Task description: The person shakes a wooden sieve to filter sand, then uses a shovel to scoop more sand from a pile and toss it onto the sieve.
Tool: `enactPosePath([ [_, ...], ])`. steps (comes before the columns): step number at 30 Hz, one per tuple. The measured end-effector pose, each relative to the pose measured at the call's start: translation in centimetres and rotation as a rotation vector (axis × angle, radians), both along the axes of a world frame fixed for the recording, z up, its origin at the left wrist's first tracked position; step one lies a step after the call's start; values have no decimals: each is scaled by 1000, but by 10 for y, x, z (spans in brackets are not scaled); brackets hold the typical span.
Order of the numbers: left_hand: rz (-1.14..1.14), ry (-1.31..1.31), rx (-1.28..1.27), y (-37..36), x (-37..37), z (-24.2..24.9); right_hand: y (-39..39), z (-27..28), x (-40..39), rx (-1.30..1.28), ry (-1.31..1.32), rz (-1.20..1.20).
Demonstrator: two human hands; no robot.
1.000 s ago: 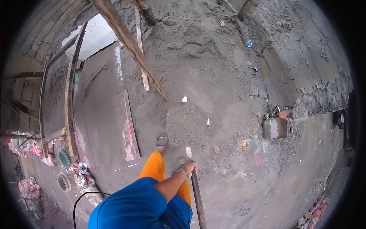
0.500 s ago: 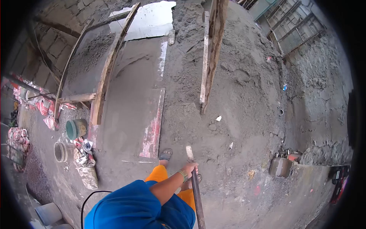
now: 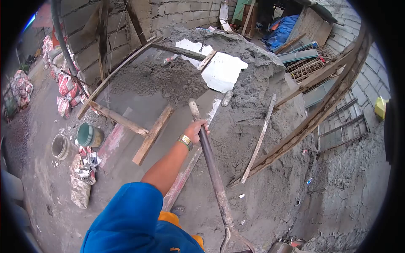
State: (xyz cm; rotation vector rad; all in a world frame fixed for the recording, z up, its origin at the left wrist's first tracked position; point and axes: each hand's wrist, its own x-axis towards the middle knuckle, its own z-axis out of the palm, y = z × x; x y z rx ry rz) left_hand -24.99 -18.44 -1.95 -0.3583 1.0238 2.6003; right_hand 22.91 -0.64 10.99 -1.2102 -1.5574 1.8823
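Open yard, block wall (image 3: 168,17) at the back, grey sand heaped against it and spread over the ground (image 3: 270,185); a wooden sieve frame (image 3: 139,105) leans there with sand piled on its mesh, a white sheet (image 3: 223,69) beside it, loose planks (image 3: 258,141) propped on the heap. Your left hand (image 3: 195,130) is wrapped tight around the shovel handle (image 3: 211,164) near its top end — fingers closed on the shaft, watch at the wrist. The shaft runs down and right to the blade socket (image 3: 230,234) at the bottom edge of the view; the blade itself is cut off, so I can't tell whether it's loaded. Your right hand isn't visible. Change from a second ago: you were looking straight down at your feet, with that hand low on the handle near the ground; now your head is up, the arm is extended and the handle end points at the sieve. My read — you've lifted the shovel and squared up to the frame, so the work looks like throwing sand at the mesh. Two buckets (image 3: 89,135) and torn sacks (image 3: 82,177) sit on your left, well apart from the shovel.
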Motion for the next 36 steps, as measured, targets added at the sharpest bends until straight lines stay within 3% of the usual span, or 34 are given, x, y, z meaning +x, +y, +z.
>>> enactPosePath([
  [2,75,14,-15,-30,-22,20,-12,-17,-35,253,169,136],
  [3,135,21,-35,-43,-31,26,-7,-5,-44,741,-24,419],
  [6,141,48,62,-78,-35,38,-27,-3,-77,877,181,731],
  [9,103,121,125,-85,-13,60,-19,-11,-108,1032,213,801],
  [13,-169,221,206,-46,28,76,27,-9,-111,1113,191,578],
  [19,-655,382,379,69,113,80,165,21,-20,1055,132,-239],
  [22,-891,207,487,119,177,54,207,49,71,1150,171,-559],
  [25,-1041,-14,569,141,233,20,214,68,140,1286,74,-638],
  [27,-1061,-172,610,159,266,-9,223,74,158,1334,13,-605],
  [29,-1083,-405,550,170,288,-47,233,76,159,1507,255,-372],
  [31,-1065,-452,483,187,304,-83,236,85,144,1594,159,-266],
  [33,-980,-484,557,211,307,-115,243,94,101,1827,221,56],
  [34,-971,-489,584,225,308,-126,237,98,74,1917,102,124],
  [35,-965,-486,612,239,305,-132,246,103,61,1936,30,315],
  [36,-942,-493,613,240,307,-138,254,101,54,1926,42,336],
])
